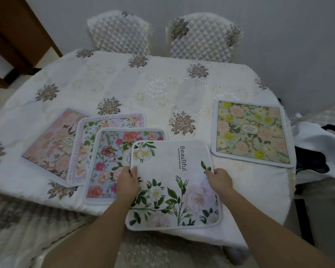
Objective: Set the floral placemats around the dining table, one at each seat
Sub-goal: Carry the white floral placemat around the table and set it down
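— Where is the white placemat (172, 182) held?
— At the near table edge, pinched at both sides by the left hand (128, 182) and right hand (219, 180), overlapping the blue placemat (112, 161).
— And the embroidered tablecloth (135, 88)?
— A green, round-cornered placemat (251, 132) is laid flat at the right.

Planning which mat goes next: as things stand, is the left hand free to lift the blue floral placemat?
Probably not yet: the left hand is gripping the white placemat, which overlaps the blue floral placemat, so both get in the way.
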Demonstrator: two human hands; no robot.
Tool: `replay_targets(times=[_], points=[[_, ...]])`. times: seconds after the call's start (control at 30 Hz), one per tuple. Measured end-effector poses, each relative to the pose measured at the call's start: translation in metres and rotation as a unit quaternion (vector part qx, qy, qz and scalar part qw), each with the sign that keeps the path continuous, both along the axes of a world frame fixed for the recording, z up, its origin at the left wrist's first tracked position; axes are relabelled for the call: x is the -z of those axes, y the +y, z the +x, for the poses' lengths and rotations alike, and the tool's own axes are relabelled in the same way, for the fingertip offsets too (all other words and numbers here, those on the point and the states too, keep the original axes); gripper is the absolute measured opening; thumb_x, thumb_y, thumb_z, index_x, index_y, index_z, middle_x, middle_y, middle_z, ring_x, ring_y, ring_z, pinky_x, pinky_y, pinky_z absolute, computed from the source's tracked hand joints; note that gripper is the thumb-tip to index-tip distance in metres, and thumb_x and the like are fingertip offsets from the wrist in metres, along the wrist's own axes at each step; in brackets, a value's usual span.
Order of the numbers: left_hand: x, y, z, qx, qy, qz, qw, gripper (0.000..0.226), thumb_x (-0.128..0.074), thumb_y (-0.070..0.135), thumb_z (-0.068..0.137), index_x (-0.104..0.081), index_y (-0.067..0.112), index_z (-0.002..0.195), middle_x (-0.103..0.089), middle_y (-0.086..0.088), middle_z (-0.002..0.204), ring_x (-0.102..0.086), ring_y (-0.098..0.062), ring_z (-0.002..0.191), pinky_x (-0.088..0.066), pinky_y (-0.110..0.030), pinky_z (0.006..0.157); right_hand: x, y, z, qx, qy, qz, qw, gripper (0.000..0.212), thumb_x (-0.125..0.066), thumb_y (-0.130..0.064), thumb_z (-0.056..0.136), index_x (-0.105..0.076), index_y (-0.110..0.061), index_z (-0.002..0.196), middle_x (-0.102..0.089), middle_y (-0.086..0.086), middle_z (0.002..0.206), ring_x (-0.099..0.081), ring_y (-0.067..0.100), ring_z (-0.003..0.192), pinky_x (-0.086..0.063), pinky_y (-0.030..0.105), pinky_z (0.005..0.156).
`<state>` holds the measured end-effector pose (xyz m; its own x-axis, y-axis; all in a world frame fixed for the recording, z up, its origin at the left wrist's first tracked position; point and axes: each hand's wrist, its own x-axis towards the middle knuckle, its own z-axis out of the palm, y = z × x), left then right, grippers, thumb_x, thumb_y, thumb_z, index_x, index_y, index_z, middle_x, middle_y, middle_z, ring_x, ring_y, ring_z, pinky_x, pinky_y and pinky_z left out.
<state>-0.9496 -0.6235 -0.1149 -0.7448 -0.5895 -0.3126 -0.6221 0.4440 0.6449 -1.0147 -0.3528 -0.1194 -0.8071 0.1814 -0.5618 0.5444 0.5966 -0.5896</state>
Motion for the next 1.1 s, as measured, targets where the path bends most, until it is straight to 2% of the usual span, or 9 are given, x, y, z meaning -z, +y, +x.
replay_targets(times=[0.17, 0.3, 0.47, 0.57, 0.67, 0.83, 0.9, 1.0, 1.1], points=[[-0.015, -0.018, 0.012, -0.016, 0.004, -0.022, 1.000, 0.035, -0.035, 0.032, 0.105, -0.050, 0.005, 0.089, -0.052, -0.006, 0.077, -0.048, -0.022, 0.069, -0.033, -0.035, 0.059, -0.012, -0.017, 0.006, -0.036, 0.020, -0.074, 0.996, 0.024, -0.043, -0.031, 0.102, -0.050, -0.009, 0.096, -0.050, 0.000, 0.079, -0.047, 0.014, 0.068, -0.035, 0.029, 0.057], [-0.043, -0.029, 0.019, -0.026, 0.034, -0.021, 0.999, 0.032, -0.034, 0.032, 0.105, -0.049, 0.008, 0.091, -0.052, -0.005, 0.078, -0.049, -0.024, 0.074, -0.034, -0.036, 0.063, -0.042, -0.032, 0.002, -0.065, 0.087, -0.093, 0.990, 0.023, -0.038, -0.029, 0.104, -0.048, -0.012, 0.092, -0.049, -0.001, 0.076, -0.047, 0.012, 0.068, -0.034, 0.028, 0.056], [-0.082, -0.036, 0.029, -0.030, 0.089, -0.016, 0.995, 0.033, -0.031, 0.032, 0.106, -0.045, 0.007, 0.090, -0.046, -0.005, 0.076, -0.044, -0.021, 0.069, -0.030, -0.034, 0.057, -0.092, -0.045, 0.000, -0.103, 0.185, -0.064, 0.975, 0.027, -0.036, -0.028, 0.104, -0.049, -0.008, 0.092, -0.049, 0.001, 0.072, -0.046, 0.013, 0.063, -0.033, 0.029, 0.055], [-0.102, -0.042, 0.037, -0.043, 0.120, -0.004, 0.992, 0.032, -0.034, 0.034, 0.105, -0.045, 0.008, 0.089, -0.046, -0.006, 0.075, -0.043, -0.019, 0.066, -0.031, -0.034, 0.056, -0.114, -0.050, 0.000, -0.118, 0.219, -0.061, 0.967, 0.029, -0.036, -0.031, 0.104, -0.050, -0.009, 0.092, -0.050, 0.002, 0.073, -0.048, 0.018, 0.066, -0.034, 0.031, 0.056], [-0.119, -0.044, 0.051, -0.073, 0.172, 0.024, 0.982, 0.032, -0.041, 0.037, 0.103, -0.049, 0.008, 0.091, -0.051, -0.008, 0.076, -0.049, -0.023, 0.067, -0.035, -0.034, 0.059, -0.132, -0.055, 0.004, -0.137, 0.245, -0.074, 0.957, 0.025, -0.037, -0.032, 0.104, -0.051, -0.014, 0.095, -0.052, -0.001, 0.076, -0.049, 0.013, 0.068, -0.033, 0.028, 0.055], [-0.149, -0.047, 0.096, -0.125, 0.190, -0.022, 0.974, 0.029, -0.039, 0.034, 0.104, -0.051, 0.009, 0.094, -0.054, -0.007, 0.078, -0.050, -0.022, 0.069, -0.035, -0.032, 0.057, -0.146, -0.074, 0.017, -0.188, 0.251, -0.101, 0.944, 0.029, -0.035, -0.033, 0.104, -0.056, -0.014, 0.111, -0.058, 0.006, 0.094, -0.054, 0.024, 0.085, -0.041, 0.035, 0.072], [-0.153, -0.050, 0.120, -0.153, 0.176, -0.047, 0.971, 0.032, -0.036, 0.036, 0.104, -0.050, 0.010, 0.095, -0.056, -0.009, 0.080, -0.051, -0.025, 0.071, -0.035, -0.033, 0.057, -0.150, -0.086, 0.025, -0.224, 0.245, -0.103, 0.938, 0.029, -0.035, -0.032, 0.104, -0.054, -0.011, 0.105, -0.054, 0.007, 0.089, -0.051, 0.026, 0.082, -0.039, 0.036, 0.070], [-0.159, -0.054, 0.158, -0.201, 0.151, -0.087, 0.964, 0.036, -0.031, 0.038, 0.105, -0.047, 0.008, 0.093, -0.053, -0.009, 0.078, -0.050, -0.025, 0.070, -0.034, -0.035, 0.058, -0.155, -0.107, 0.042, -0.272, 0.256, -0.121, 0.920, 0.031, -0.036, -0.030, 0.104, -0.051, -0.006, 0.092, -0.052, 0.008, 0.079, -0.051, 0.028, 0.075, -0.036, 0.035, 0.059], [-0.163, -0.062, 0.198, -0.249, 0.140, -0.120, 0.951, 0.036, -0.031, 0.037, 0.105, -0.047, 0.007, 0.091, -0.054, -0.009, 0.078, -0.052, -0.026, 0.071, -0.036, -0.037, 0.059, -0.160, -0.135, 0.061, -0.324, 0.261, -0.130, 0.900, 0.025, -0.037, -0.027, 0.104, -0.052, -0.009, 0.094, -0.051, 0.005, 0.074, -0.048, 0.025, 0.068, -0.033, 0.031, 0.054]])
